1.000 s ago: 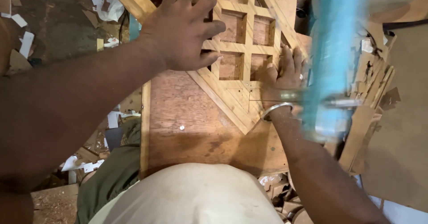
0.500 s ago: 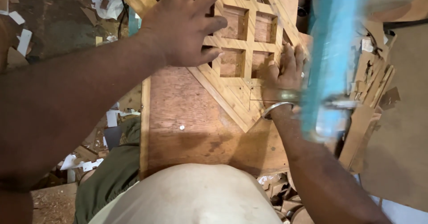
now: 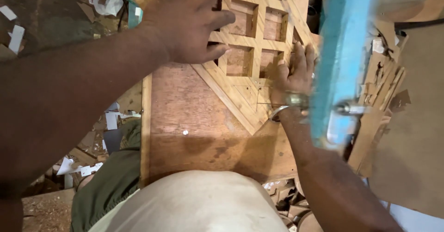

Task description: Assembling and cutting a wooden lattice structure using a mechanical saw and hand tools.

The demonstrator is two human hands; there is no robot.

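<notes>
Wooden lattice panel (image 3: 252, 51): pale strips forming square openings inside a diagonal border, lying flat on a reddish-brown work board (image 3: 185, 107); its pointed lower corner sits just below and inboard of the right hand. Both hands bear on it. Left hand (image 3: 187, 21): palm down, fingers spread apart and pressed flat over the panel's left part, thumb stretched out toward the square openings; nothing gripped, just a flat press. Right hand (image 3: 293, 70): also flat, fingers extended and close together, lying along the panel's right edge strip, fingertips pointing away from the body; not closed round anything. A metal bangle (image 3: 280, 112) circles the wrist just behind this hand. Thin pencil lines show on the pale wood just inboard of the right hand's heel. Immediately outboard of the right hand, a blue-painted machine arm (image 3: 342, 61) runs top to bottom, blurred and near the lens, with a metal fitting at its lower end; it hides part of the right wrist side. Beyond it, further right, a stack of wood offcuts (image 3: 384, 88). Below both hands, close to the camera, the person's pale shirt front (image 3: 194, 204) and green trousers (image 3: 111, 186). Left of the left forearm, the floor carries scattered white scraps (image 3: 111, 121) and sawdust.
</notes>
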